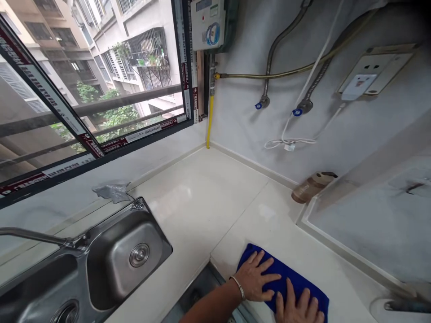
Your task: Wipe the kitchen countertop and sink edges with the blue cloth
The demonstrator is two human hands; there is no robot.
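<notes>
A dark blue cloth (296, 281) lies spread flat on the white countertop (202, 193), close to its front edge. My left hand (254, 276), with a bangle at the wrist, presses on the cloth's left part with the fingers spread. Beside it on the right, my right hand (298, 309) rests on the cloth, its fingers stretched out and apart; the picture's lower edge cuts off the rest of that hand. Neither hand grips the cloth; both lie on top of it.
To the left is a double steel sink (117, 260) with a faucet (43, 235) and a crumpled plastic bag (112, 192) behind it. A brown bottle (313, 186) lies by the right wall. A yellow pipe (210, 123) meets the counter's back corner; a white cable (286, 141) hangs nearby.
</notes>
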